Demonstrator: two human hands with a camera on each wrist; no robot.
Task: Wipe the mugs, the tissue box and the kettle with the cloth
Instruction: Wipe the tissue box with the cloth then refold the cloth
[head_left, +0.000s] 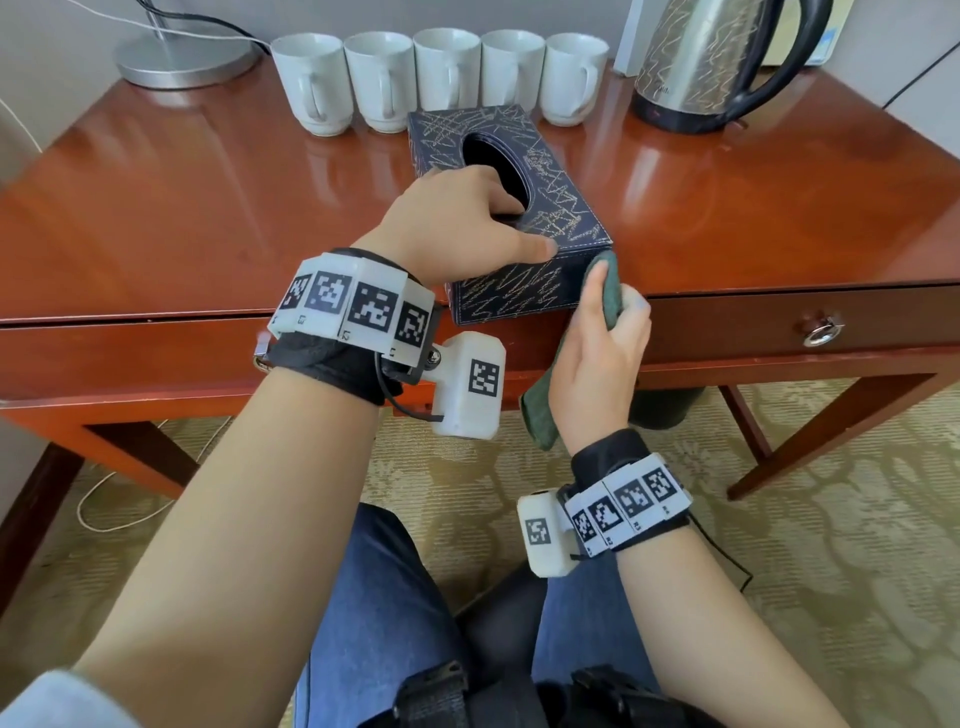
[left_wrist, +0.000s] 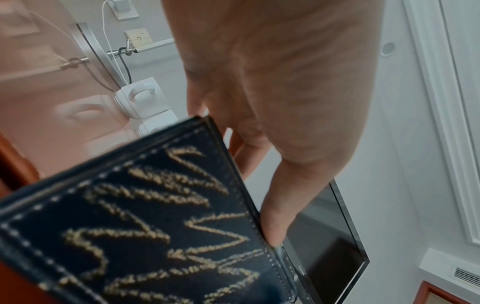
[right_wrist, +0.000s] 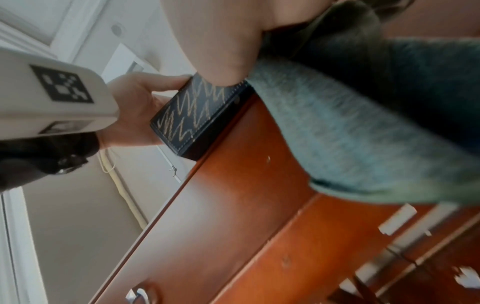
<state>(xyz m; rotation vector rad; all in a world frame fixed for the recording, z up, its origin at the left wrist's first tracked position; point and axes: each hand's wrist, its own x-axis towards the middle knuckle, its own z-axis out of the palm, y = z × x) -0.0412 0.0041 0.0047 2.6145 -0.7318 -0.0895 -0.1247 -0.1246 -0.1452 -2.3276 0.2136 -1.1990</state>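
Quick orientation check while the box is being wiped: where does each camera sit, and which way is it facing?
Head: on the head, looking down at the desk; shows forearms, left hand, right hand, knees.
Left wrist: along the left hand toward the wall; tissue box fills the foreground.
Right wrist: low beside the desk front, looking up; shows cloth and palm.
Shared: all three see the tissue box.

Five mugs (head_left: 436, 78) in a row along the desk's (head_left: 182, 208) back edge, lamp base (head_left: 187, 57) at the back left corner, kettle (head_left: 717, 62) back right. Tissue box (head_left: 519, 208) sits mid-desk, reaching the front edge, in front of the mugs.
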